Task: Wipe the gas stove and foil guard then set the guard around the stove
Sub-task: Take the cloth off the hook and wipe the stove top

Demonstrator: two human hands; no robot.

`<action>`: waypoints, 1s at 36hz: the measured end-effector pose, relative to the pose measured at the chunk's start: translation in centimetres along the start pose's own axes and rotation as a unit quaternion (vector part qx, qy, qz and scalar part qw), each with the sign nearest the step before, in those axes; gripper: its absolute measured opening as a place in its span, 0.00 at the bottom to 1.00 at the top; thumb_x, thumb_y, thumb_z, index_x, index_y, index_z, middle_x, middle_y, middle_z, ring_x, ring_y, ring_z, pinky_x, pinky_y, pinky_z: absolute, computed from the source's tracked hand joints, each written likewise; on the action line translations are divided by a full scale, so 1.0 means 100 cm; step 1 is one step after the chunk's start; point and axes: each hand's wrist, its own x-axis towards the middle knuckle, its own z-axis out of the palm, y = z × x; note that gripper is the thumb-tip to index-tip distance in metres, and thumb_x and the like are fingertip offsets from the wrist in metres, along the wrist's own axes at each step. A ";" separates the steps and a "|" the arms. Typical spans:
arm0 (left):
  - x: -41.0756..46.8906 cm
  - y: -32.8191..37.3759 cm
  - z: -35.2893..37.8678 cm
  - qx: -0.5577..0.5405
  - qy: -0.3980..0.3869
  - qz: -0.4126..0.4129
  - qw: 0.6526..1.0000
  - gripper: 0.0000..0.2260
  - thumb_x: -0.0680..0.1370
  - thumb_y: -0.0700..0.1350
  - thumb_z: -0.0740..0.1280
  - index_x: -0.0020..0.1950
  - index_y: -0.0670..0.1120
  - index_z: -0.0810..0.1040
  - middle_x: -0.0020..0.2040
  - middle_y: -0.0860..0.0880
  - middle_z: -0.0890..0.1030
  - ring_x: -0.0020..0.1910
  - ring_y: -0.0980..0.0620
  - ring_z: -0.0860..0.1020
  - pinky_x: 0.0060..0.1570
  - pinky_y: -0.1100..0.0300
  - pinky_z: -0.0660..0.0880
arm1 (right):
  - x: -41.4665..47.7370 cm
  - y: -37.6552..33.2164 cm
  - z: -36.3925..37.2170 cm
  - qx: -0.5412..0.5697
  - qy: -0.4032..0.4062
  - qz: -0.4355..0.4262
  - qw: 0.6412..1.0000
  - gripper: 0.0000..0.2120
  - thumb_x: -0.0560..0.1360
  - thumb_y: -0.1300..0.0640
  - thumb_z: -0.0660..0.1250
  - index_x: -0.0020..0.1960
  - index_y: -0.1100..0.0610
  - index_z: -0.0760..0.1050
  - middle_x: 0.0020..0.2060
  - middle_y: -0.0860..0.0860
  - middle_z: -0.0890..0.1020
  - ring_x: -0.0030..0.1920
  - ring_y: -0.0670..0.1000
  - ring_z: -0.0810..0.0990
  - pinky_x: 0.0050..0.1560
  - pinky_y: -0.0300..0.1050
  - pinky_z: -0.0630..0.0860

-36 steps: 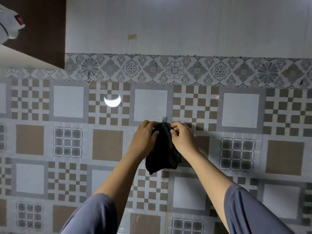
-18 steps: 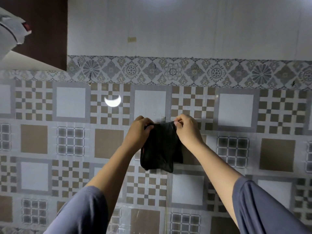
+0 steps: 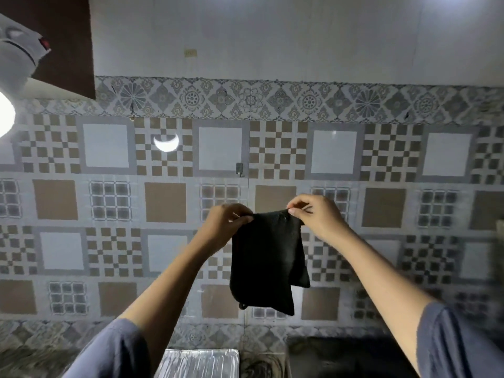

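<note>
A black cloth [image 3: 268,260] hangs in front of the patterned tiled wall, held up by its top corners. My left hand [image 3: 226,225] pinches the top left corner and my right hand [image 3: 313,216] pinches the top right corner. The cloth droops freely below them, off the small wall hook [image 3: 239,169] above. At the bottom edge of the view a ribbed silver foil guard [image 3: 199,362] shows, partly hidden by my left sleeve. The gas stove is not clearly in view; a dark blurred surface [image 3: 341,356] lies at the bottom right.
The tiled wall [image 3: 109,203] fills the view, with a plain white wall above it. A dark brown cabinet [image 3: 62,36] and a white object [image 3: 16,58] are at the top left. A bright lamp glare [image 3: 4,115] sits at the left edge.
The cloth has come off the wall hook and moved down with both hands. The view has tilted down, so the foil guard and the counter edge now show at the bottom.
</note>
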 end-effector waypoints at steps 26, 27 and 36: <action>-0.134 -0.008 0.218 -0.158 -0.067 -0.254 0.952 0.05 0.74 0.39 0.69 0.47 0.42 0.82 0.36 0.52 0.80 0.38 0.55 0.76 0.39 0.66 0.73 | -0.147 0.181 0.005 0.026 -0.281 0.181 0.942 0.03 0.76 0.57 0.64 0.45 0.51 0.76 0.45 0.47 0.79 0.49 0.48 0.77 0.50 0.41 0.69; -0.136 -0.011 0.221 -0.168 -0.061 -0.264 0.948 0.04 0.74 0.39 0.69 0.47 0.43 0.82 0.36 0.52 0.80 0.38 0.56 0.77 0.39 0.67 0.74 | -0.146 0.183 0.008 0.022 -0.282 0.180 0.942 0.03 0.76 0.57 0.64 0.46 0.51 0.76 0.45 0.48 0.79 0.49 0.48 0.76 0.50 0.40 0.69; -0.166 -0.030 0.255 -0.213 0.041 -0.329 0.919 0.05 0.75 0.39 0.67 0.46 0.48 0.81 0.40 0.53 0.83 0.39 0.60 0.80 0.42 0.68 0.74 | -0.156 0.204 0.057 -0.015 -0.255 0.174 0.951 0.04 0.77 0.59 0.63 0.49 0.54 0.76 0.49 0.51 0.79 0.52 0.52 0.76 0.52 0.45 0.72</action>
